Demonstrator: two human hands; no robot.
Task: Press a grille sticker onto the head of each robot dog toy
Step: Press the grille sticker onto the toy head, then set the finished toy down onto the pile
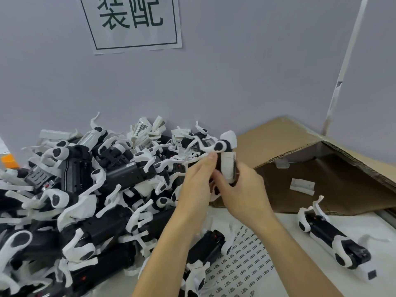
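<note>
While both hands lift one robot dog toy (225, 159) above the table, the left hand (197, 181) pinches its side and the right hand (242, 189) grips beneath. Thumb pressure could set the unseen grille sticker crooked.

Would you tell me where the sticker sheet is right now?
In the head view, the sticker sheet lies flat on the table, bottom centre-right, under the forearms, beside a toy dog.
</note>
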